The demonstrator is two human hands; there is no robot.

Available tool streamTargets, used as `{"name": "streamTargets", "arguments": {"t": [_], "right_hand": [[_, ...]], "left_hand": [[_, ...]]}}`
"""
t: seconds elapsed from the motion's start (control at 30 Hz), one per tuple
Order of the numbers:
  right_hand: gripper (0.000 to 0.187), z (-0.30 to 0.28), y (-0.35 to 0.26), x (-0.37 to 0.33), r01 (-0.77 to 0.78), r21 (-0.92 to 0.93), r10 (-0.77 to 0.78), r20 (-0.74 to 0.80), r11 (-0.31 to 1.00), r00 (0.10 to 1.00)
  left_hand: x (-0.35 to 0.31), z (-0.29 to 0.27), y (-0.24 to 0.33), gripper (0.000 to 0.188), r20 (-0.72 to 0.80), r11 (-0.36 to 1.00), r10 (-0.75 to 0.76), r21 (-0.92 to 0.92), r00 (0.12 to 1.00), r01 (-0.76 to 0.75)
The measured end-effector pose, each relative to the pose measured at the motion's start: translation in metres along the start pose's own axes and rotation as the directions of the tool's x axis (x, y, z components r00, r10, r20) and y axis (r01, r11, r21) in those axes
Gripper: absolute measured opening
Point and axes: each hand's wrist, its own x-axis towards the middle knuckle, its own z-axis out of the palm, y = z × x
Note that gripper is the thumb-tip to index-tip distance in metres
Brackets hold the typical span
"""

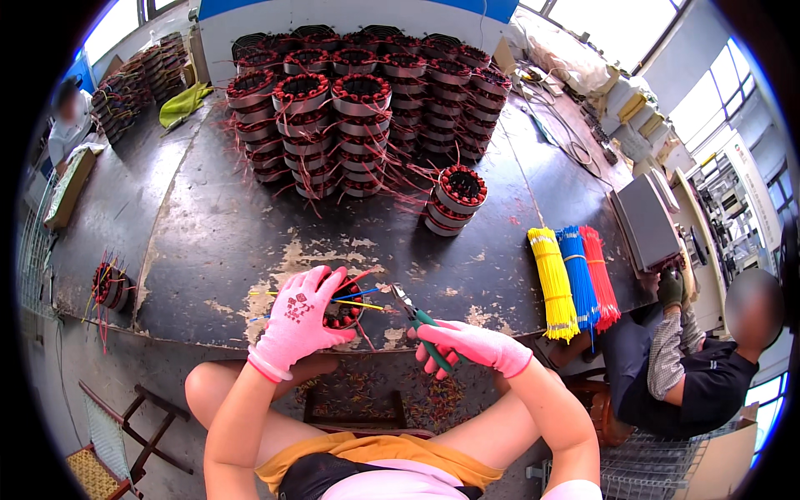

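My left hand [297, 323], in a pink glove, grips a motor stator [344, 314] with red windings near the table's front edge. Yellow, blue and red wires stick out from that stator past my fingers; the palm hides its left side. Held in my right hand [479, 346], also gloved in pink, is a pair of wire cutters [424, 317] with green handles. The cutters' jaws point up and left, a little apart, just right of the stator and not touching it.
Stacked stators [361, 125] fill the table's back. A short stack [457, 200] stands nearer, and a wired stator [112, 286] sits at left. Yellow [552, 283], blue [578, 279] and red wire bundles [598, 279] lie at right. A co-worker [692, 367] sits beyond them.
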Motion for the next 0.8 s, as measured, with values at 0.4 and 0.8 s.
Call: {"name": "streamTargets", "arguments": {"t": [0.4, 0.8], "right_hand": [[0.053, 0.001, -0.007, 0.004, -0.03, -0.028, 0.028, -0.045, 0.999, 0.999], [0.052, 0.0, -0.002, -0.001, -0.045, -0.012, 0.045, -0.036, 0.999, 0.998]], "left_hand": [[-0.001, 0.001, -0.001, 0.098, 0.005, 1.0, -0.008, -0.006, 1.0, 0.008], [0.0, 0.001, -0.001, 0.097, 0.013, 1.0, -0.015, -0.003, 1.0, 0.015]]}}
